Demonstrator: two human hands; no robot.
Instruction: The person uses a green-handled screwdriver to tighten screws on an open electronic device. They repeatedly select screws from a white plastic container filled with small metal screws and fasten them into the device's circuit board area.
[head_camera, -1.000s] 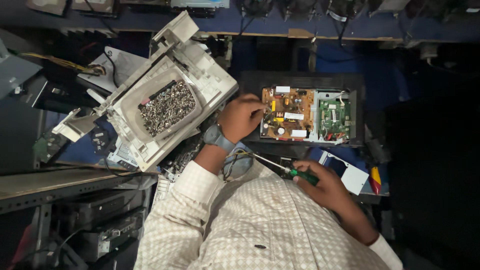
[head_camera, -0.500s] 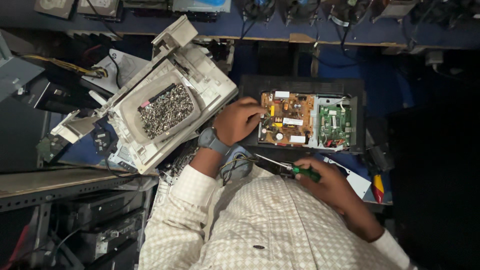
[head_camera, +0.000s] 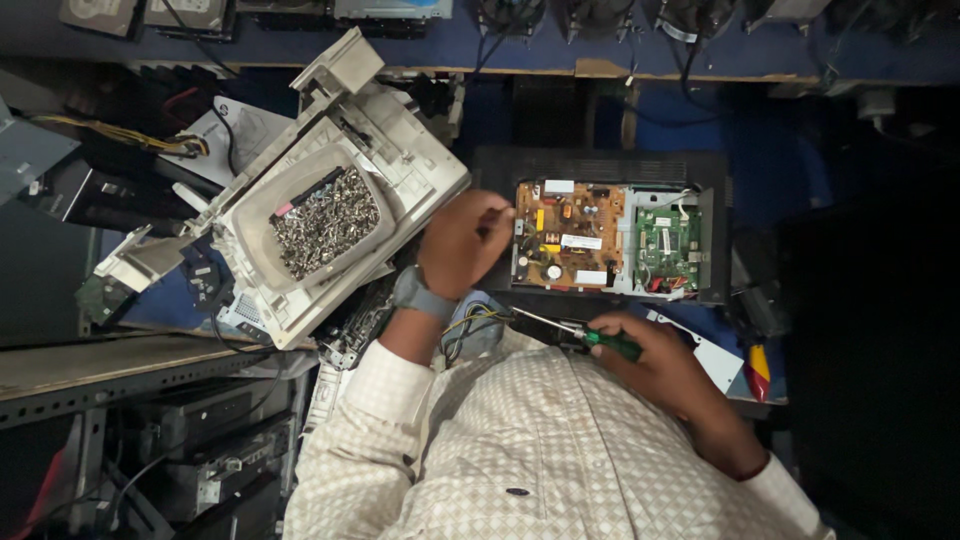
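The right hand (head_camera: 668, 362) keeps a closed grip around the green handle of a screwdriver (head_camera: 575, 331), its thin metal shaft pointing left and lying just below the open black device (head_camera: 600, 165), not touching any screw. The left hand (head_camera: 462, 240), a grey watch (head_camera: 418, 294) on its wrist, rests at the left edge of that device with its fingers curled over the brown circuit board (head_camera: 568, 234); whether they pinch something small there cannot be told. Judging from this, the step in hand looks like fingerwork on the board's left corner, with the tool parked; the next move would call for bringing the shaft tip up onto a fastener on the board and keeping it square to the head. The brown board is matte and crowded with yellow, black and cylindrical parts; beside it, further from the left hand, sits a smaller green circuit board (head_camera: 665, 245) in a grey metal frame. To the left of the device, a tilted, off-white plastic housing (head_camera: 400, 160) with scuffed, angular edges holds a heap of small shiny metal screws (head_camera: 325, 222). The dark blue surface (head_camera: 775, 140) under the device is dim and cluttered with cables.
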